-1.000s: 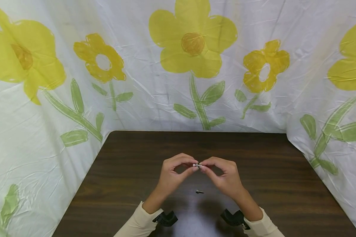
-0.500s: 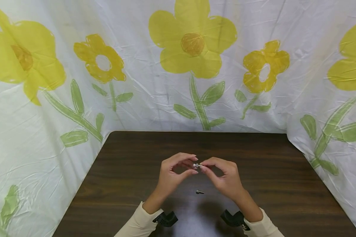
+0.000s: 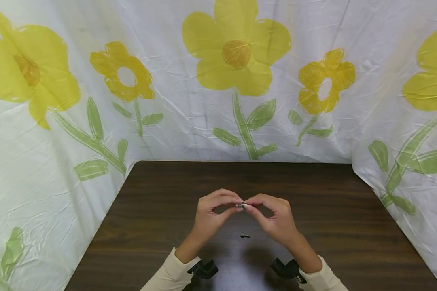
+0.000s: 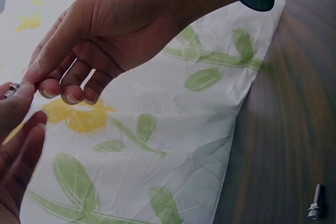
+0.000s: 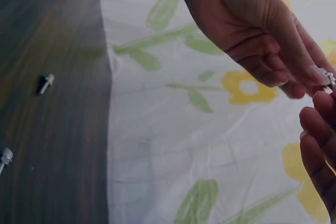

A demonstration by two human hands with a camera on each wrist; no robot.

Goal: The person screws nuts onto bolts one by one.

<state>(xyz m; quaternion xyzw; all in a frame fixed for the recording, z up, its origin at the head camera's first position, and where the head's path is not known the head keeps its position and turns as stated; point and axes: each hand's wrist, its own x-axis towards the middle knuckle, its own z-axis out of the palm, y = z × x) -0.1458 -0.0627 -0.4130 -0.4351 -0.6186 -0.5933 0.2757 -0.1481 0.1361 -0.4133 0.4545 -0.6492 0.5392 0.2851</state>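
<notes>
A small silvery bolt (image 3: 241,205) is held level above the middle of the table, between the fingertips of both hands. My left hand (image 3: 213,208) pinches its left end, the head, between thumb and fingers. From the other side, my right hand (image 3: 274,214) pinches the thin shank. Fingertips hide much of this bolt; in the left wrist view just a bit of the metal (image 4: 12,89) shows, and likewise in the right wrist view (image 5: 329,80). A second bolt (image 3: 245,235), with a ridged head and what look like washers, lies on the table below the hands.
The dark wood-grain table (image 3: 160,202) has a white cloth with yellow flowers (image 3: 175,121) hanging behind it and at its sides. In the right wrist view, one bolt (image 5: 46,83) lies on the table and another (image 5: 6,158) shows at the left edge.
Half a second ago the left thumb and fingers were spread off the bolt; now they pinch it again, as a second ago. The right hand keeps its grip, and the loose bolt has not moved.
</notes>
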